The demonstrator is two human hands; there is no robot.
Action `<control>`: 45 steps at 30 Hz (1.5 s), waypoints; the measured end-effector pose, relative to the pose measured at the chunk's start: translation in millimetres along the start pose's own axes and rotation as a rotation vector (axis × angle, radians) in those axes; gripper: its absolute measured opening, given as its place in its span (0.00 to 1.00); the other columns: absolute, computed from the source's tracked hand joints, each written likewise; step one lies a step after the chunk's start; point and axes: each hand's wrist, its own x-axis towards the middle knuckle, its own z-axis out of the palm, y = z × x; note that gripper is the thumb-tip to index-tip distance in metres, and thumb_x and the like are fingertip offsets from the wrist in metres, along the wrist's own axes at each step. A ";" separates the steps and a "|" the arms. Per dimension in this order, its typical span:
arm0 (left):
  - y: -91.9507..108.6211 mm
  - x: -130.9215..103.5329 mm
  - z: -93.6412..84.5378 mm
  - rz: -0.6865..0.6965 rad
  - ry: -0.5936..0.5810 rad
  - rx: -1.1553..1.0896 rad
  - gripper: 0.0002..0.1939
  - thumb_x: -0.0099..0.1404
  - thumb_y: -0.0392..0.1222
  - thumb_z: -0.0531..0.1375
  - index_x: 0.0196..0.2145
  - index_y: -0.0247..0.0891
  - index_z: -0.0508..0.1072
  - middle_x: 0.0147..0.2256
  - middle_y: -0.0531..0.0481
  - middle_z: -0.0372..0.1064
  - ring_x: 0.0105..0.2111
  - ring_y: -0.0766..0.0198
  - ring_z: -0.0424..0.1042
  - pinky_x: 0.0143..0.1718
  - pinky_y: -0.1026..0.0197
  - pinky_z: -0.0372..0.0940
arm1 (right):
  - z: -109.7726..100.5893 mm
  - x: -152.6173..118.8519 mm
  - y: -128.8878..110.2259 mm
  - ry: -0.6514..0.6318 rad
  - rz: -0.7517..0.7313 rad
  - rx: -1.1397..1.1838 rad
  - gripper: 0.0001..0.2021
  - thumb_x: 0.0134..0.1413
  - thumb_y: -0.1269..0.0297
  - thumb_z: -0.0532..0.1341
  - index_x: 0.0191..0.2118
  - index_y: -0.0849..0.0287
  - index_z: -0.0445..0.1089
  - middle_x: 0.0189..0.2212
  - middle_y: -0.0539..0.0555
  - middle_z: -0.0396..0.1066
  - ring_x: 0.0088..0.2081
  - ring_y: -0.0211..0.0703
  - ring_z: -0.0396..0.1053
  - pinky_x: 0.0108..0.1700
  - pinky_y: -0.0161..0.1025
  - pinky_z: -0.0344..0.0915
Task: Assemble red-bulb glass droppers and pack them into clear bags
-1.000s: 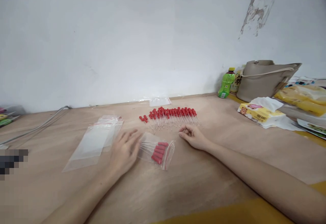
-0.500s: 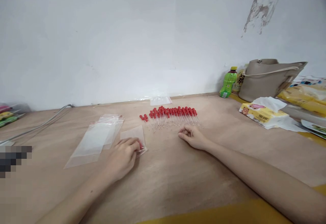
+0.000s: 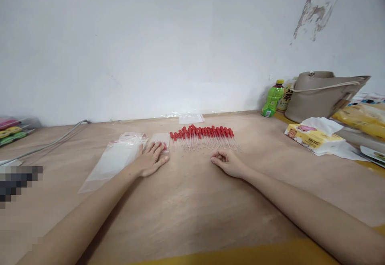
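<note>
My left hand (image 3: 151, 160) lies spread on the table, its fingertips on a small clear bag (image 3: 158, 137) with something red inside. Beneath and left of that hand are larger clear zip bags (image 3: 112, 158), overlapping. A row of red-topped thin sticks (image 3: 207, 132) lies side by side in the middle, pale ends toward me. Just in front of the row rests my right hand (image 3: 225, 162), its fingers curled together; whether anything small is inside them is hidden.
Another clear bag (image 3: 191, 118) lies by the wall. At the right are a tissue box (image 3: 314, 136), a green bottle (image 3: 272, 99) and a beige handbag (image 3: 315, 96). A grey cable (image 3: 57, 139) and colourful packets (image 3: 12, 130) are at the left.
My left hand has moved forward and opened out, and the small bag has shifted forward with it toward the left end of the row. My right hand has stayed put.
</note>
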 end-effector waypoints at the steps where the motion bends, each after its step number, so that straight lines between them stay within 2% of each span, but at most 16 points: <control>1: -2.0 4.8 -0.3 -0.009 0.007 0.013 0.36 0.61 0.61 0.35 0.60 0.36 0.44 0.61 0.44 0.36 0.60 0.50 0.32 0.55 0.38 0.27 | 0.1 0.0 0.6 -0.005 0.002 -0.001 0.09 0.50 0.61 0.55 0.31 0.59 0.68 0.23 0.50 0.67 0.24 0.35 0.60 0.25 0.31 0.55; 5: -5.8 0.4 1.4 -0.079 0.206 0.110 0.32 0.64 0.56 0.35 0.60 0.36 0.44 0.61 0.42 0.35 0.60 0.51 0.31 0.55 0.40 0.27 | 0.0 -0.2 2.5 -0.027 0.014 -0.007 0.10 0.50 0.60 0.54 0.32 0.59 0.68 0.22 0.50 0.67 0.23 0.34 0.60 0.25 0.31 0.55; 8: -21.8 -19.8 5.9 -0.302 0.371 0.169 0.30 0.65 0.51 0.37 0.60 0.30 0.46 0.60 0.35 0.38 0.60 0.47 0.32 0.55 0.41 0.31 | -0.7 -0.3 2.2 -0.041 0.012 -0.014 0.10 0.51 0.59 0.54 0.32 0.59 0.68 0.23 0.50 0.67 0.23 0.35 0.61 0.25 0.31 0.55; 11: -49.6 -38.8 13.4 -0.530 0.441 0.207 0.32 0.64 0.49 0.40 0.57 0.20 0.49 0.58 0.25 0.40 0.58 0.38 0.34 0.53 0.38 0.33 | -1.3 -0.3 0.1 -0.044 0.003 -0.039 0.10 0.51 0.60 0.54 0.31 0.59 0.68 0.22 0.50 0.67 0.23 0.35 0.61 0.25 0.31 0.54; 13: -67.1 -45.4 19.1 -0.669 0.407 0.183 0.35 0.63 0.52 0.41 0.56 0.16 0.50 0.56 0.21 0.42 0.58 0.35 0.37 0.53 0.38 0.35 | -1.7 -0.4 -2.0 -0.039 0.001 -0.059 0.10 0.50 0.60 0.54 0.31 0.60 0.69 0.22 0.50 0.67 0.23 0.35 0.61 0.25 0.31 0.54; 15: -79.8 -47.3 23.7 -0.770 0.281 0.117 0.37 0.62 0.54 0.40 0.55 0.14 0.51 0.54 0.20 0.46 0.56 0.35 0.43 0.52 0.40 0.41 | -2.3 -0.8 -4.4 -0.037 0.003 -0.073 0.10 0.50 0.60 0.55 0.31 0.60 0.69 0.22 0.50 0.67 0.23 0.35 0.61 0.25 0.31 0.54; 17: -87.4 -46.7 25.9 -0.791 0.159 0.079 0.35 0.62 0.52 0.39 0.52 0.15 0.56 0.52 0.20 0.51 0.54 0.36 0.50 0.49 0.43 0.47 | -3.2 -1.4 -7.2 -0.038 0.006 -0.086 0.10 0.50 0.60 0.55 0.31 0.60 0.69 0.22 0.50 0.67 0.23 0.34 0.60 0.25 0.31 0.54; 23: -90.6 -53.1 13.6 -0.690 0.094 0.093 0.27 0.64 0.43 0.35 0.45 0.23 0.65 0.47 0.26 0.59 0.50 0.39 0.58 0.45 0.43 0.54 | -5.9 -2.3 -13.2 -0.049 0.019 -0.111 0.09 0.49 0.61 0.55 0.30 0.60 0.69 0.21 0.50 0.67 0.22 0.33 0.59 0.24 0.31 0.53; 26: -74.1 -58.8 -0.2 -0.570 0.206 0.122 0.27 0.65 0.44 0.33 0.50 0.26 0.61 0.52 0.31 0.55 0.55 0.42 0.50 0.49 0.41 0.51 | -5.3 -1.5 -13.0 -0.046 0.010 -0.100 0.09 0.49 0.61 0.55 0.30 0.60 0.69 0.20 0.49 0.66 0.21 0.33 0.58 0.23 0.31 0.53; 28: -51.5 -60.8 -9.2 -0.315 0.370 0.109 0.27 0.66 0.44 0.34 0.54 0.26 0.57 0.57 0.36 0.48 0.59 0.49 0.41 0.55 0.48 0.45 | -4.0 -1.1 -11.8 -0.031 0.003 -0.087 0.08 0.49 0.62 0.55 0.29 0.59 0.69 0.20 0.49 0.65 0.21 0.33 0.58 0.23 0.31 0.53; 29: -37.2 -61.4 -13.0 -0.140 0.379 0.062 0.26 0.66 0.44 0.35 0.56 0.29 0.54 0.59 0.40 0.46 0.60 0.54 0.38 0.57 0.51 0.43 | -3.1 -1.1 -11.1 -0.012 0.000 -0.083 0.08 0.49 0.62 0.55 0.29 0.59 0.69 0.20 0.49 0.66 0.21 0.33 0.59 0.23 0.31 0.53; 31: -6.0 -62.0 -18.3 0.184 0.243 -0.023 0.25 0.67 0.47 0.36 0.59 0.37 0.48 0.61 0.49 0.40 0.60 0.58 0.35 0.59 0.52 0.39 | -1.6 -1.2 -10.2 0.044 -0.001 -0.080 0.08 0.49 0.63 0.55 0.28 0.60 0.68 0.21 0.49 0.66 0.22 0.34 0.60 0.24 0.31 0.54; 34: 35.3 -62.3 -19.4 0.425 0.007 -0.089 0.27 0.66 0.51 0.40 0.60 0.42 0.42 0.62 0.51 0.33 0.60 0.57 0.34 0.59 0.50 0.38 | -1.1 0.9 -12.2 0.131 -0.005 -0.100 0.07 0.48 0.65 0.55 0.28 0.60 0.68 0.21 0.49 0.66 0.23 0.34 0.60 0.25 0.31 0.55; 38: 60.9 -61.9 -11.8 0.505 -0.050 -0.133 0.31 0.64 0.56 0.43 0.60 0.45 0.38 0.61 0.49 0.30 0.60 0.56 0.34 0.58 0.47 0.36 | -2.8 20.9 -23.0 0.170 -0.017 -0.196 0.06 0.47 0.68 0.55 0.27 0.60 0.69 0.22 0.50 0.68 0.25 0.35 0.63 0.28 0.32 0.57; 42: 62.1 -62.3 -4.8 0.472 -0.032 -0.154 0.28 0.65 0.54 0.42 0.60 0.48 0.40 0.61 0.51 0.31 0.60 0.58 0.35 0.58 0.47 0.35 | 3.1 67.4 -36.8 0.167 0.164 -0.293 0.06 0.46 0.65 0.57 0.28 0.58 0.70 0.29 0.52 0.71 0.33 0.38 0.66 0.34 0.33 0.59; 45: 59.7 -63.0 -1.2 0.444 -0.010 -0.172 0.24 0.67 0.51 0.40 0.59 0.48 0.43 0.61 0.51 0.34 0.60 0.60 0.37 0.58 0.46 0.35 | 14.2 105.3 -43.4 0.164 0.281 -0.316 0.08 0.44 0.61 0.59 0.29 0.59 0.71 0.32 0.55 0.71 0.36 0.44 0.67 0.34 0.36 0.60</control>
